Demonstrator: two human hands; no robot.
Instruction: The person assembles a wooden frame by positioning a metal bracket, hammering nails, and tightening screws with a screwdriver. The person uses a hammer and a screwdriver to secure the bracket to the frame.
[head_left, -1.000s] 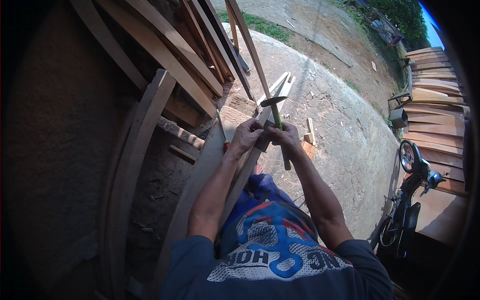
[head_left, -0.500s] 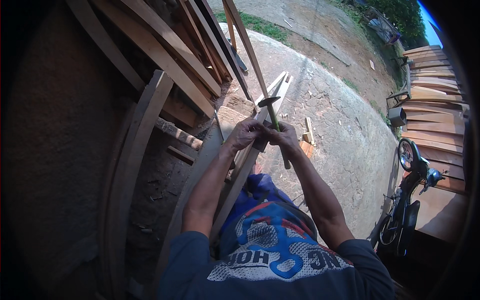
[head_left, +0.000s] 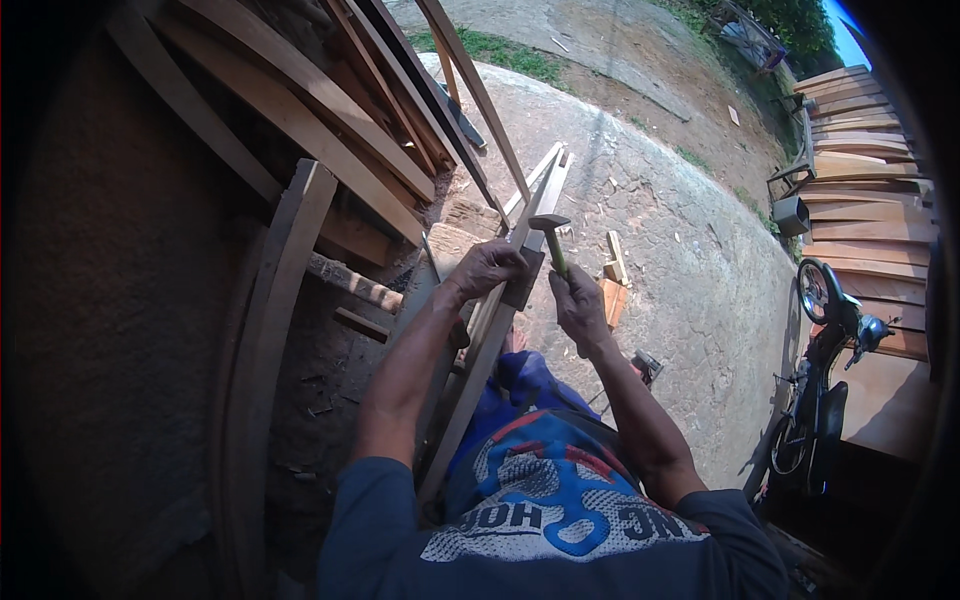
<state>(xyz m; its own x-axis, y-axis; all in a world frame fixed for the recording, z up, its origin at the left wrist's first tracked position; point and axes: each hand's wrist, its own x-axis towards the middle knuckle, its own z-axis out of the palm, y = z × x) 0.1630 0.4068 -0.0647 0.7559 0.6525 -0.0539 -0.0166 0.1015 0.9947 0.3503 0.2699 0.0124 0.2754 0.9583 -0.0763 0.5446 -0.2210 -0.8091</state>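
Hammer (head_left: 553, 240) sits raised in the right hand (head_left: 580, 305), fingers wrapped shut around its handle, head up and away from the body, long axis running near-vertical beside the wooden strip (head_left: 500, 320). The left hand (head_left: 490, 272) closes over that slanted strip, steadying it. A good strike likely needs the strip pinned firmly and left fingers kept off the strike point.

Sunlit stone yard (head_left: 690, 260), stacked planks (head_left: 860, 120), parked motorbike (head_left: 820, 380).
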